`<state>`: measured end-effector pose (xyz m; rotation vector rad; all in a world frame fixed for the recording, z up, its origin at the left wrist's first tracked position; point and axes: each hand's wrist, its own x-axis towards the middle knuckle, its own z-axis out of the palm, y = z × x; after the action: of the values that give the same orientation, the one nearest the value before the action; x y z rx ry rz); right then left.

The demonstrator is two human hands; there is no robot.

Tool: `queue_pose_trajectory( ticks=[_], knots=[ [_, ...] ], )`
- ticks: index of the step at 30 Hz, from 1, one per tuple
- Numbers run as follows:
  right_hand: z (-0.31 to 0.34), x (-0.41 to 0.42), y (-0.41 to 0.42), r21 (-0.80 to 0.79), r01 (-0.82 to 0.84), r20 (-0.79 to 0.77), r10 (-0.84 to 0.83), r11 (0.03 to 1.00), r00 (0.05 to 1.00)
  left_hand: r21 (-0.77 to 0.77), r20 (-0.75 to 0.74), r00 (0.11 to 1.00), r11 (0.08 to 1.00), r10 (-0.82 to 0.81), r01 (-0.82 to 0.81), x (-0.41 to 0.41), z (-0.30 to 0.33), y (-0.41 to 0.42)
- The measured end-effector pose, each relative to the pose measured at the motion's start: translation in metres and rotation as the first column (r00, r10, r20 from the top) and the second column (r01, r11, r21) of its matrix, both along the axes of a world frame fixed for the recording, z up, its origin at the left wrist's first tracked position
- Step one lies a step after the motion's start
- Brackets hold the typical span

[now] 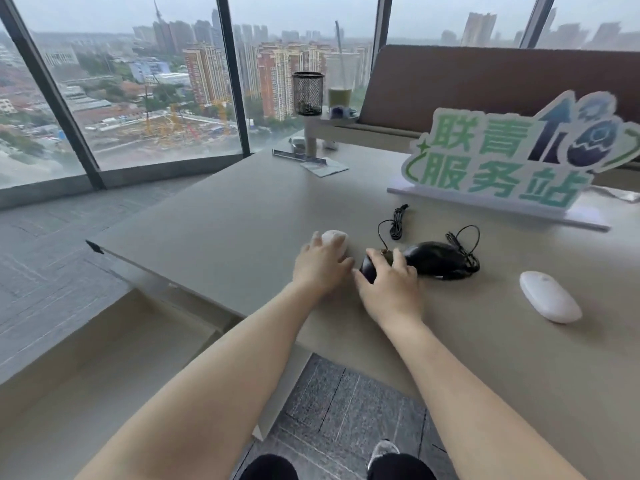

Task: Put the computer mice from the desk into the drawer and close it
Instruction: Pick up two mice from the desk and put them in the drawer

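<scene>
— Where the pale beige worktop (pixel 221 216) ends at its left edge, what lies below it?
— A long open drawer of the same beige (pixel 114 344), pulled out at the near left, with nothing showing inside it.

— And the first thing on the top itself?
— A small rounded white mouse (pixel 335 238). The left hand (pixel 320 268) lies over its near half, fingers curled down on it; it grasps the mouse, which still sits on the surface.

— Just right of that?
— A small glossy black mouse (pixel 367 268), gripped by the right hand (pixel 389 289), thumb on its left side and fingers over the top. The two hands nearly touch.

— Further right?
— A larger black wired mouse (pixel 438 259) lying just beyond the right hand, its thin black cable (pixel 396 225) looped and bundled behind and beside it. Then, well apart at the near right, a flat white oval mouse (pixel 550 296) lies alone.

— Anything behind them?
— A green-and-white cut-out sign with large characters (pixel 498 168) stands at the far right. Far off, on a raised shelf, a black mesh pen cup (pixel 308 93) stands beside a clear cup of green drink with a straw (pixel 340 95).
</scene>
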<state>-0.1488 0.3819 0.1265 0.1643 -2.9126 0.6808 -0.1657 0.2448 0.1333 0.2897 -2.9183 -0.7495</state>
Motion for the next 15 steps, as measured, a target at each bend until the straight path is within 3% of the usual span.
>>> queue_pose_trajectory(
  ticks=[5,7,9,12,15],
  knots=[
    [0.004,-0.002,-0.002,-0.04,-0.032,-0.071,0.029,0.999,0.997,-0.122,-0.138,0.989,0.989,0.062,-0.079,0.004,-0.007,-0.005],
    [0.004,0.001,-0.003,-0.085,-0.083,-0.111,0.073,0.993,0.991,-0.014,-0.183,0.976,0.992,0.12,-0.125,0.017,-0.005,-0.017],
    [0.011,0.01,-0.007,-0.228,-0.165,-0.196,0.121,0.96,0.973,0.128,-0.265,0.946,0.979,0.187,-0.157,0.037,0.001,-0.036],
    [0.041,0.039,-0.028,-0.452,-0.299,-0.312,0.165,0.84,0.936,0.265,-0.407,0.854,0.937,0.324,-0.229,0.083,0.018,-0.075],
    [0.077,0.078,-0.064,-0.544,-0.457,-0.405,0.257,0.704,0.878,0.346,-0.462,0.762,0.883,0.454,-0.317,0.137,0.036,-0.117]
  ],
)
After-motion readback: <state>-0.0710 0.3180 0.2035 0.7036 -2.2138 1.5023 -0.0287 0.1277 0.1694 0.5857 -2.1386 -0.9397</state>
